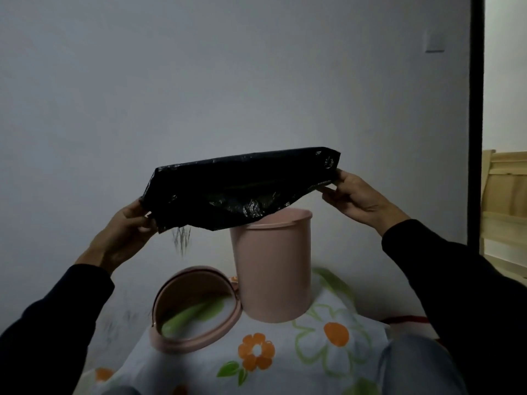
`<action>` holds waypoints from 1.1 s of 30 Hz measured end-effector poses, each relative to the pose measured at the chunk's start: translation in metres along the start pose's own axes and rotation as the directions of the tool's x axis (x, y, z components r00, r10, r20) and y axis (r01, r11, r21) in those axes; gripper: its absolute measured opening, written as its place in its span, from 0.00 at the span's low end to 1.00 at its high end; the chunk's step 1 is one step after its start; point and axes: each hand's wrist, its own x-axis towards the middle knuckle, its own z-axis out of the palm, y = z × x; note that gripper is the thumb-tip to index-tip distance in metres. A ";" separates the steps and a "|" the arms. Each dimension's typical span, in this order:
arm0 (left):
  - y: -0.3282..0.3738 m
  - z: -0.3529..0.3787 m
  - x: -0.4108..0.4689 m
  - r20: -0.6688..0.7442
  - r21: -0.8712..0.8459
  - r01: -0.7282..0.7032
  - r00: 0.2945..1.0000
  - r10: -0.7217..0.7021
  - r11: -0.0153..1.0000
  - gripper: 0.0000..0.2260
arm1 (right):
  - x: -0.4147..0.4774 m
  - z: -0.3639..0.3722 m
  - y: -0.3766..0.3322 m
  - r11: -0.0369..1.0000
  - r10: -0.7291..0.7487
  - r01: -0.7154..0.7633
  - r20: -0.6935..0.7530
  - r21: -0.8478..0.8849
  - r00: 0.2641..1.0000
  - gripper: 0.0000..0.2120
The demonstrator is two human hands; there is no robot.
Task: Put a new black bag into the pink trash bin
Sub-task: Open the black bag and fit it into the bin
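Clearly the thin, crinkled black plastic bag (242,189) is light, limp and slippery; it sags at mid-frame, stretched between both hands above the round pink plastic trash bin (272,269). The left hand (125,232) pinches its lower-left edge with closed fingers (142,223), and the right hand (356,195) pinches the upper-right corner likewise. The bin stands open on a flower-printed cloth (328,352), its pink ring lid (196,309) beside it at lower left. Best hold, I judge: the mouth's edges, spread apart.
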 end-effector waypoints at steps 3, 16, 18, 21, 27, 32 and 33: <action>-0.002 0.001 0.004 -0.051 0.103 -0.051 0.997 0.057 0.993 0.32 | 0.007 0.004 0.003 0.996 -0.094 0.093 -0.030 -0.010 0.995 0.15; -0.006 0.014 0.008 -0.345 -0.110 0.060 0.934 -0.095 0.992 0.09 | 0.019 0.014 0.010 0.999 0.037 -0.022 -0.338 0.048 0.940 0.06; -0.007 0.014 0.010 -0.403 -0.169 0.042 0.909 -0.107 0.985 0.05 | 0.023 0.019 0.014 0.995 0.100 -0.088 -0.390 0.046 0.915 0.02; -0.008 0.015 0.014 -0.507 -0.223 0.005 0.854 -0.120 0.975 0.02 | 0.028 0.026 0.021 0.986 0.089 -0.142 -0.443 -0.087 0.892 0.05; 0.003 0.012 0.015 -0.641 -0.157 -0.094 0.767 -0.029 0.983 0.05 | 0.042 0.025 0.031 0.875 -0.112 -0.148 -0.491 -0.460 0.864 0.09; 0.010 0.014 0.016 -0.629 -0.112 -0.100 0.777 0.008 0.989 0.05 | 0.040 0.027 0.034 0.813 -0.118 -0.157 -0.422 -0.561 0.899 0.11; 0.012 0.018 0.016 -0.624 -0.142 -0.117 0.782 0.003 0.983 0.05 | 0.039 0.028 0.034 0.802 -0.120 -0.146 -0.396 -0.579 0.910 0.12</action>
